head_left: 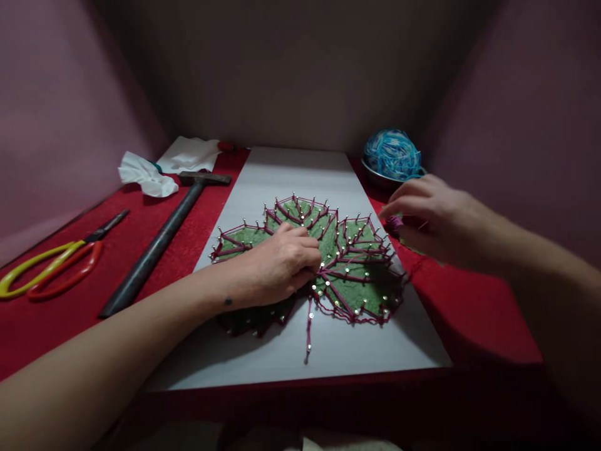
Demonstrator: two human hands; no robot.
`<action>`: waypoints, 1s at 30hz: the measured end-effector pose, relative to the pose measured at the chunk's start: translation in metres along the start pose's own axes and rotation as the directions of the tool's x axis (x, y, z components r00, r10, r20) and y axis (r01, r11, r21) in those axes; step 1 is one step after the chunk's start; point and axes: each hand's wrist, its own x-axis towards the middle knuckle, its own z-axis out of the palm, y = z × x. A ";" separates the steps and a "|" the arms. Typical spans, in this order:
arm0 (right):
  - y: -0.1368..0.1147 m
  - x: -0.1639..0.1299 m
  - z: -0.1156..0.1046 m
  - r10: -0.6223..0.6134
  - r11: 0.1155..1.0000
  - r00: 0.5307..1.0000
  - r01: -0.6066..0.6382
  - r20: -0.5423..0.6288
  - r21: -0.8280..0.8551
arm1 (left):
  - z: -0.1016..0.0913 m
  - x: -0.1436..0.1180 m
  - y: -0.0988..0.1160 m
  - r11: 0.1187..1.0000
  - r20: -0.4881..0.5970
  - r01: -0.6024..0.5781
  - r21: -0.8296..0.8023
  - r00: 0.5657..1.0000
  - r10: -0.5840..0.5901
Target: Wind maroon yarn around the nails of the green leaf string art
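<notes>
On the white board (300, 181) lies a green leaf shape (347, 263) outlined with nails and laced with maroon thread (350, 250). The left hand (282, 263) rests palm down on the middle of the leaf, its fingertips pressed against the thread near the central nails; whether its grip pinches the thread cannot be told. The right hand (432, 216) hovers just past the board's right edge, its grip pinched on a small wad of maroon yarn (394, 222). Behind it sits a blue yarn ball (392, 153) in a metal bowl (382, 178). On the red table (56, 313) to the left lie a hammer (159, 241), scissors (51, 269) and crumpled tissue (145, 175).
</notes>
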 end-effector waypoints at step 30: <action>-0.052 0.003 0.053 -0.022 0.797 0.998 0.057 -0.066 0.601 | -0.003 -0.002 0.002 0.999 0.010 0.039 -0.015 0.999 -0.039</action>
